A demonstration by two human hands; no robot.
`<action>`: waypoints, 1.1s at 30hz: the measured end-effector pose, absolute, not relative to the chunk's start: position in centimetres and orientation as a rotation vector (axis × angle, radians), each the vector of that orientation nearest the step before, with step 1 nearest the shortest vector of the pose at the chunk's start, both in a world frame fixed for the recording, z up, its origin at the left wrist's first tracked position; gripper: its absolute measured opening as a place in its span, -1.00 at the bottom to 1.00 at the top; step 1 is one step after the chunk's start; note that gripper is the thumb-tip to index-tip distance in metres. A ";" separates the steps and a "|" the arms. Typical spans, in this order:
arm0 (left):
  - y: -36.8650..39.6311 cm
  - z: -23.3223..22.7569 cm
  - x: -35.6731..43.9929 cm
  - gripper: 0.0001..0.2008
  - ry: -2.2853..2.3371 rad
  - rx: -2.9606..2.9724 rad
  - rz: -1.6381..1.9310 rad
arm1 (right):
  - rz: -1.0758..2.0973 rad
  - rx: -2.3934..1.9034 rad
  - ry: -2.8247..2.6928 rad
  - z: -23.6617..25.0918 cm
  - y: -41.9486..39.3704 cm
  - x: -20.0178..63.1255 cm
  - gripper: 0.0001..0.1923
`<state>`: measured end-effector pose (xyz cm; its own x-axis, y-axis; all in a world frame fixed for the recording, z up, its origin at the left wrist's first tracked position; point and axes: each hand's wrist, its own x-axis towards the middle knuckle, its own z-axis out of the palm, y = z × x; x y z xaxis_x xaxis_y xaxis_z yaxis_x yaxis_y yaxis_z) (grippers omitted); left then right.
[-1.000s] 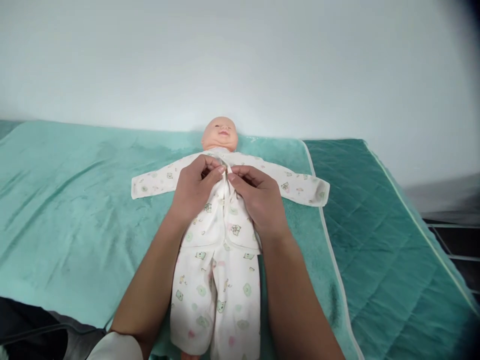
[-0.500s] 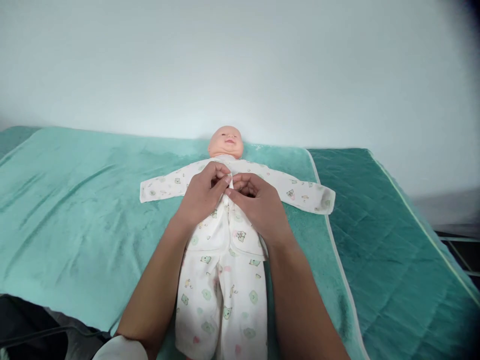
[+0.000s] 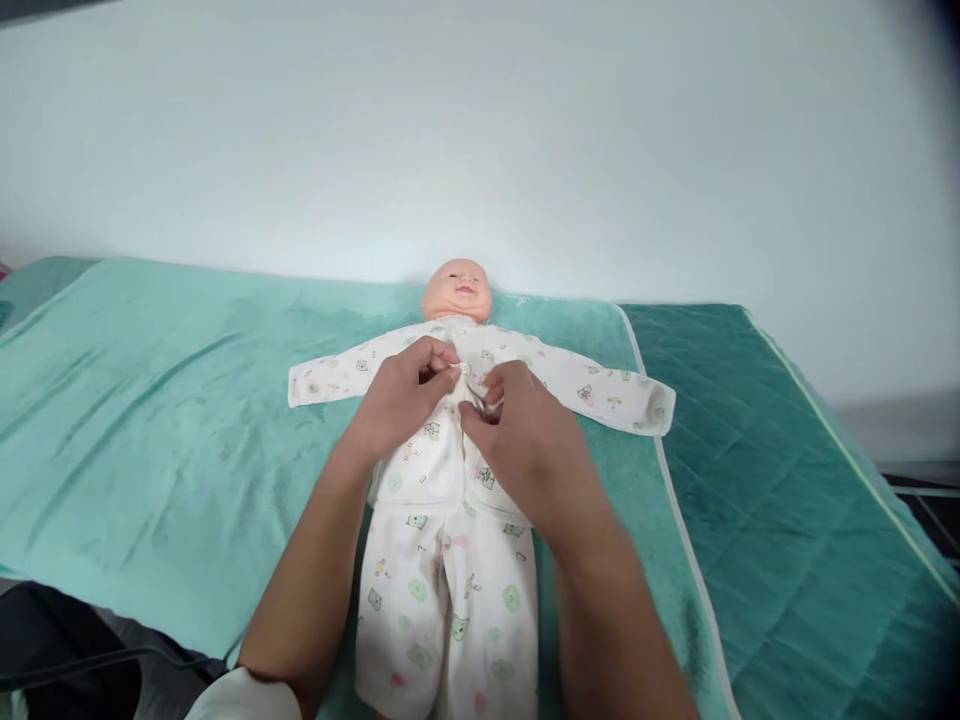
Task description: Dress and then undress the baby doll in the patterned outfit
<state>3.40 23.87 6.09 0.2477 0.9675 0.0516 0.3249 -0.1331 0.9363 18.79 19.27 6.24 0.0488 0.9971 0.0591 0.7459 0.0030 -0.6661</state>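
Observation:
A baby doll [image 3: 457, 288] lies on its back in a white patterned baby shirt [image 3: 420, 475] and matching trousers [image 3: 450, 620], arms spread wide. At the chest my left hand [image 3: 409, 395] pinches the shirt's front edge between thumb and fingers. A small round button [image 3: 465, 369] shows right at those fingertips. Just right of the button, my right hand [image 3: 529, 425] is over the other front panel, thumb and curled fingers apart, with no cloth visibly gripped. Below my hands the two front panels meet along the middle.
A light green blanket [image 3: 150, 400] lies under the doll, over a darker green quilted cover [image 3: 787, 480] on the right. Behind the doll rises a pale wall [image 3: 480, 130]. A dark cable [image 3: 112, 657] runs at the lower left.
My right hand has drawn back to the right from the front edge and its thumb and fingers have parted, uncovering the button. My left hand keeps its pinch. The view has shifted slightly.

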 end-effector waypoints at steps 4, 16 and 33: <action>23.4 7.3 2.6 -0.85 1.189 1.765 0.706 | 0.475 -1.946 -1.951 7.1 18.1 18.2 -0.80; 22.6 8.2 1.7 -0.85 1.134 1.983 0.476 | 1.075 -1.645 -1.784 7.1 19.7 21.4 -0.70; 21.9 5.1 0.8 -0.81 0.891 1.409 0.726 | 1.444 -1.168 -1.603 4.8 20.6 21.4 -0.56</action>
